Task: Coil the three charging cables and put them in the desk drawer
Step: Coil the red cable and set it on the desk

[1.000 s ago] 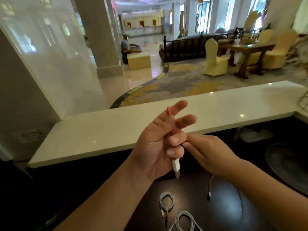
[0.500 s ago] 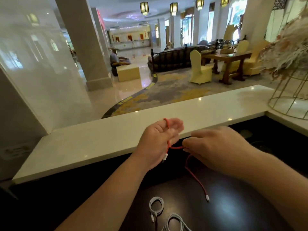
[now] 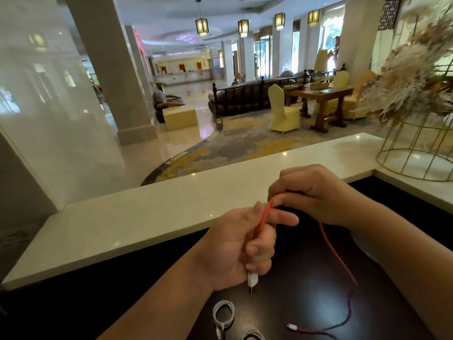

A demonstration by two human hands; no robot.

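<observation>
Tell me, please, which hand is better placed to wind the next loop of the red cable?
The right hand, I think: it pinches the red cable just above the left hand, with the loose tail hanging below it. The left hand's grip anchors the white plug end.

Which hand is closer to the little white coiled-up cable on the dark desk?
Left. The left hand hangs just above and a little right of the white coiled cable. The right hand is higher and farther right, pinching the red cable.
</observation>
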